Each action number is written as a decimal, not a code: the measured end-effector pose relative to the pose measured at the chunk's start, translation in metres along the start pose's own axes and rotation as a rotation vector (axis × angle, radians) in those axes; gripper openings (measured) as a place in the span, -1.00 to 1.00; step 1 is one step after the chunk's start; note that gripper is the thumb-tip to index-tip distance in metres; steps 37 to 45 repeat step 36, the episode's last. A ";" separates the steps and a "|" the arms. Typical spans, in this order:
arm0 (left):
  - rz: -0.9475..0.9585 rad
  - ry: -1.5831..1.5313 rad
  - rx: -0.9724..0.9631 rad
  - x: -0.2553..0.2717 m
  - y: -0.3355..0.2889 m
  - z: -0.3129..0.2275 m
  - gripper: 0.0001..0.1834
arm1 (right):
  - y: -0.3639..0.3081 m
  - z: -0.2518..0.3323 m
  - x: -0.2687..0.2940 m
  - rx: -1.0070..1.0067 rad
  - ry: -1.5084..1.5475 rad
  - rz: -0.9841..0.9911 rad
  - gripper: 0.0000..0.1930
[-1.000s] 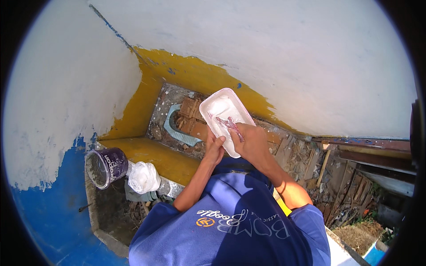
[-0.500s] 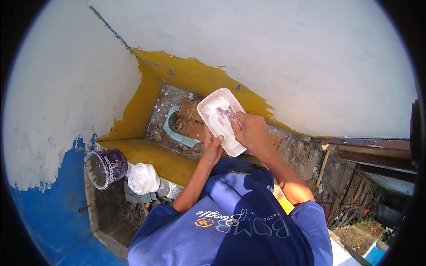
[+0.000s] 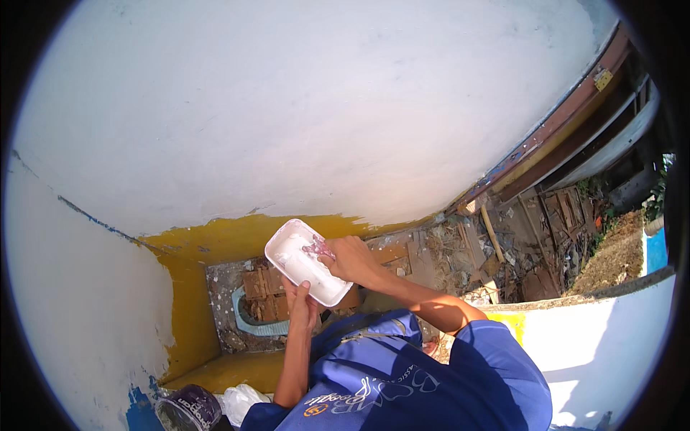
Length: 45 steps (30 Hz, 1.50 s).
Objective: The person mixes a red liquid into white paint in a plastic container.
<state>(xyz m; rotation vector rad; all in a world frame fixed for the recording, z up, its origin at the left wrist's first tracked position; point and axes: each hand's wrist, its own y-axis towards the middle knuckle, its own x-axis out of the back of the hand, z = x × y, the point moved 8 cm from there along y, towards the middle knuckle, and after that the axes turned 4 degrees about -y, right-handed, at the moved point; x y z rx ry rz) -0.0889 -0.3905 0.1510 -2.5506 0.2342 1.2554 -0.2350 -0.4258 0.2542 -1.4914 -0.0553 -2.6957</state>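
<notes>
A shallow white tray with rounded corners is held tilted in front of me, its inside coated with white paint or paste. My left hand grips its near edge, thumb on the rim and fingers underneath. Over the tray, my right hand is closed around a pinkish, white-smeared tool. The end of this tool lies against the tray's inside; its exact kind cannot be made out, as my fingers cover part of it.
Ahead rises a white-coated wall with a yellow lower band. Below are a pale blue squat toilet and broken boards. At lower left stand a dark bucket and a white plastic bag. Debris spreads to the right.
The view has swung right, so the bucket and bag now sit at the lower edge. Both hands keep hold of the tray and tool, which appear lower and further left in view.
</notes>
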 end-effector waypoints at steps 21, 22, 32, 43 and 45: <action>0.254 0.017 0.325 -0.081 0.029 0.094 -0.09 | -0.040 -0.082 0.075 -0.261 0.329 -0.221 -0.75; 0.263 0.021 0.313 -0.087 0.028 0.097 -0.11 | -0.041 -0.088 0.080 -0.262 0.330 -0.222 -0.75; 0.261 0.035 0.381 -0.105 0.031 0.137 -0.12 | -0.057 -0.147 0.105 -0.309 0.389 0.009 -0.71; 0.255 0.033 0.389 -0.113 0.037 0.151 0.04 | -0.076 -0.194 0.116 -0.457 0.896 -0.028 -0.77; 0.255 0.033 0.389 -0.113 0.037 0.151 0.04 | -0.076 -0.194 0.116 -0.457 0.896 -0.028 -0.77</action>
